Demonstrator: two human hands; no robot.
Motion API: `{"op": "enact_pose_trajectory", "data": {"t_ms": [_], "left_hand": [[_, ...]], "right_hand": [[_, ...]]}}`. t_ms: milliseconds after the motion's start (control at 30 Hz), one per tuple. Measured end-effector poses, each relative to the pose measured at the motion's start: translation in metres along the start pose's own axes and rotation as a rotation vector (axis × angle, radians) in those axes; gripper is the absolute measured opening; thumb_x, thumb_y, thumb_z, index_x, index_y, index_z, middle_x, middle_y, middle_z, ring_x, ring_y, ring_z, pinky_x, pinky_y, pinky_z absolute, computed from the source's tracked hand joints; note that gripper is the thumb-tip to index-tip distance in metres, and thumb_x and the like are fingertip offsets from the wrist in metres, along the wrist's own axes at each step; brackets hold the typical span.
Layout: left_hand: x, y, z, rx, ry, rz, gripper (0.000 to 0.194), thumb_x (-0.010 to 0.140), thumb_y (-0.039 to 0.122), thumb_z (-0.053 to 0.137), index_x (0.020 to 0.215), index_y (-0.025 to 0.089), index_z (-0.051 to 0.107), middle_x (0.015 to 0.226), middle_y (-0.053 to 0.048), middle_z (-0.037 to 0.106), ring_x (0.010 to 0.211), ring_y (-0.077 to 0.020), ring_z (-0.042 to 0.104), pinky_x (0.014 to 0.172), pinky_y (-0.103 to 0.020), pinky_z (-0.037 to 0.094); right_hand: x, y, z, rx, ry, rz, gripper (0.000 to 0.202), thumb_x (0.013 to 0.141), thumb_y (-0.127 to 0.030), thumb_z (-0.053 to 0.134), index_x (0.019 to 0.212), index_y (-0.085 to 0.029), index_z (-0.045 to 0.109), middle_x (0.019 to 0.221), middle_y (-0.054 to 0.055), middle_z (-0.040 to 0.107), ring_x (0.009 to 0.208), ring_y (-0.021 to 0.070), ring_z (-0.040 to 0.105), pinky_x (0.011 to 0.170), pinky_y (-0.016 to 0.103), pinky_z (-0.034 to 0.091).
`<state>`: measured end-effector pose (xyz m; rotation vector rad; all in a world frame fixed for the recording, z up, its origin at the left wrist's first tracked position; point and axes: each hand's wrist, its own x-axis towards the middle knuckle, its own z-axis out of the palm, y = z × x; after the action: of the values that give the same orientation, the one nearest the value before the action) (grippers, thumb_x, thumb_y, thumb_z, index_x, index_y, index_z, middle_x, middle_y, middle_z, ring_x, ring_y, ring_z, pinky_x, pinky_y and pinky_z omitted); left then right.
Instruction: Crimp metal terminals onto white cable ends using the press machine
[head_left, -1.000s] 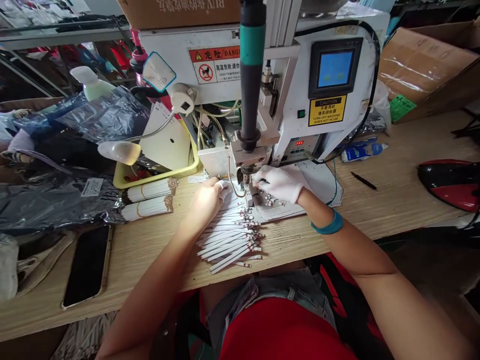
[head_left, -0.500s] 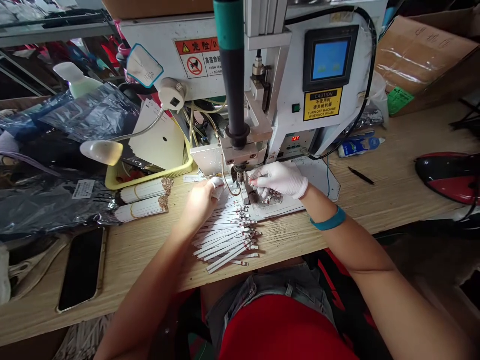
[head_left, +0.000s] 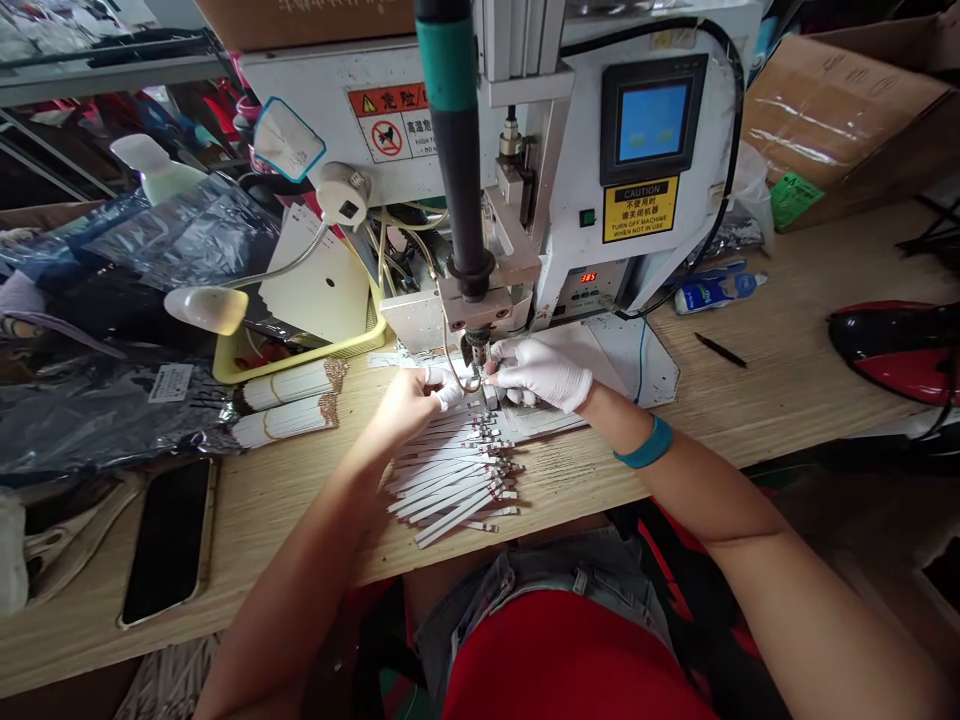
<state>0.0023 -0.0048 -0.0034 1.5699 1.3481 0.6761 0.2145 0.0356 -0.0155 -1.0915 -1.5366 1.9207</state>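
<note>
My left hand (head_left: 424,400), with white covers on its fingertips, is pinched closed just left of the tip (head_left: 478,345) of a soldering machine. From the right, my right hand (head_left: 541,375) in a white glove reaches in, thumb and finger pressed together at the small metal block (head_left: 490,392) under the tip. Whatever each pinch holds is too small and covered to make out. Below my hands, many flat white strips (head_left: 446,490) lie fanned on the table, small metallic pieces at their right ends. The soldering iron's black and teal handle (head_left: 457,150) stands above.
Two banded bundles of white strips (head_left: 289,420) lie left, near a yellow basket (head_left: 300,365) and a phone (head_left: 166,540). A lamp head (head_left: 206,308) leans over there. On the right are a white board (head_left: 652,365), a black pen (head_left: 720,350) and a blue tube (head_left: 716,290).
My right hand has moved left, from over a pile of small metallic parts to the soldering tip. My left hand has shifted slightly right and down, bringing both hands close together.
</note>
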Motion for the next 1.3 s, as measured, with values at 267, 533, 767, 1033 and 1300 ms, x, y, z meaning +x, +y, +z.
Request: {"op": "enact_pose_trajectory", "data": {"t_ms": [267,533,767,1033,1300], "left_hand": [[0.0010,0.0032,0.0008,-0.048,0.004,-0.040,0.013,0.061,0.018,0.055,0.050,0.016,0.048,0.053,0.002,0.046,0.058,-0.0112,0.046,0.056,-0.023,0.035],[0.0021,0.0008,0.0023,-0.086,-0.001,-0.073,0.011,0.058,0.015,0.052,0.050,0.016,0.044,0.054,0.003,0.042,0.053,-0.0076,0.034,0.052,-0.023,0.024],[0.0016,0.0000,0.0035,-0.100,-0.005,-0.106,0.006,0.058,0.015,0.051,0.054,0.015,0.047,0.057,0.003,0.042,0.053,-0.0066,0.030,0.051,-0.023,0.020],[0.0019,0.0039,0.0042,-0.126,-0.014,-0.187,0.009,0.060,0.022,0.057,0.058,0.015,0.052,0.054,0.005,0.042,0.050,-0.0063,0.029,0.049,-0.022,0.018],[0.0014,0.0029,0.0047,-0.130,-0.013,-0.176,0.007,0.060,0.019,0.056,0.056,0.015,0.051,0.052,0.005,0.041,0.048,-0.0060,0.029,0.048,-0.022,0.019]], "right_hand": [[-0.0022,-0.0031,0.0029,-0.008,0.026,-0.001,0.012,0.081,-0.013,0.062,0.082,-0.019,0.051,0.058,-0.005,0.050,0.038,0.0035,0.042,0.028,0.013,0.026],[-0.0028,-0.0038,0.0029,0.019,0.023,0.000,0.013,0.081,-0.012,0.061,0.081,-0.019,0.049,0.062,-0.005,0.050,0.039,0.0036,0.042,0.029,0.013,0.026],[-0.0051,-0.0066,0.0036,0.066,0.027,0.035,0.013,0.079,-0.012,0.062,0.081,-0.018,0.050,0.066,-0.003,0.050,0.040,0.0034,0.042,0.029,0.013,0.025],[-0.0058,-0.0084,0.0040,0.083,0.021,0.070,0.014,0.077,-0.012,0.062,0.082,-0.018,0.050,0.064,-0.004,0.048,0.041,0.0039,0.041,0.029,0.014,0.024],[-0.0035,-0.0043,0.0030,0.065,0.005,0.020,0.018,0.078,-0.013,0.064,0.081,-0.019,0.047,0.065,-0.004,0.049,0.042,0.0041,0.044,0.030,0.014,0.026]]}}
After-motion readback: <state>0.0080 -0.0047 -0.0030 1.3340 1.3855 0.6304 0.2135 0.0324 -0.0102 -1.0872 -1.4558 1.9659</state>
